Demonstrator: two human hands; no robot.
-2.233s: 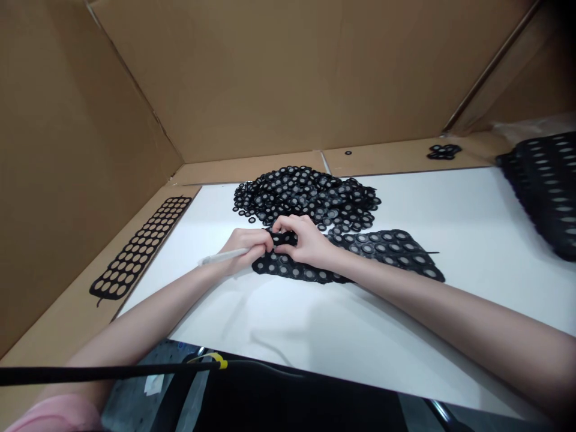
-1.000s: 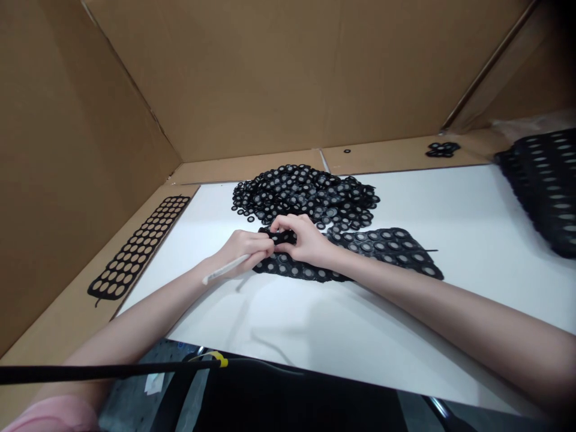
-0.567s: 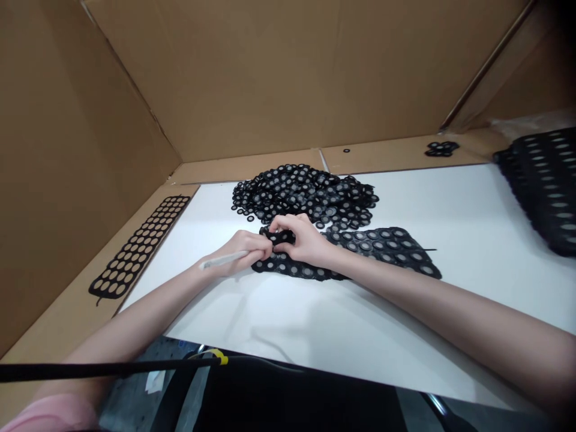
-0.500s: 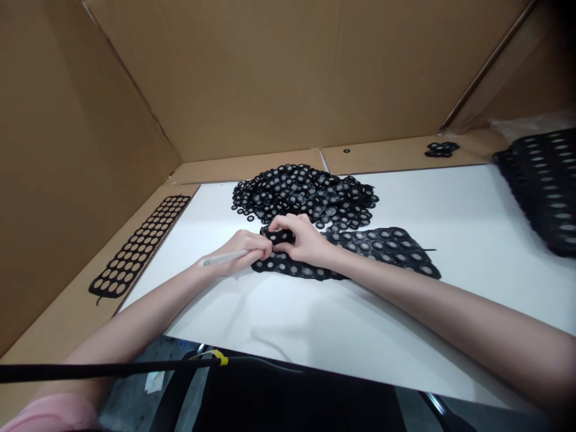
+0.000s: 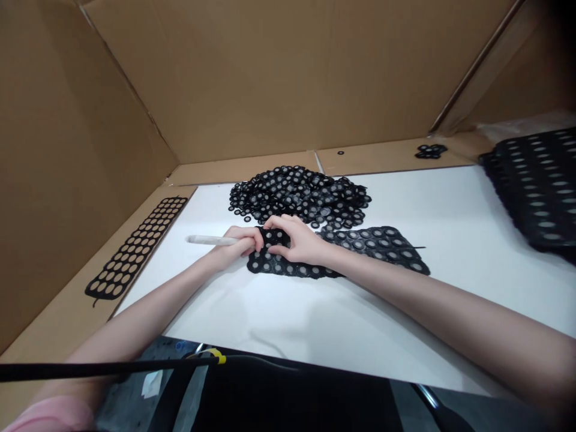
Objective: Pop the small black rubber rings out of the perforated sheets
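My left hand is closed, with a white pen-like tool held in it, its end pointing left. The fingers are at the left end of a black sheet with rows of grey-centred rings. My right hand rests on the same sheet, thumb and fingers curved apart around its left part, and nothing can be made out between them. Just behind the hands lies a heap of small black rings.
A black perforated strip lies on cardboard at the left. Stacked black sheets stand at the right. A small black cluster and a loose ring lie at the back, before cardboard walls.
My left hand has drawn back left from the right hand's fingertips, and the tool now lies more level. The right hand's thumb and fingers are a little wider apart. The view has shifted slightly.
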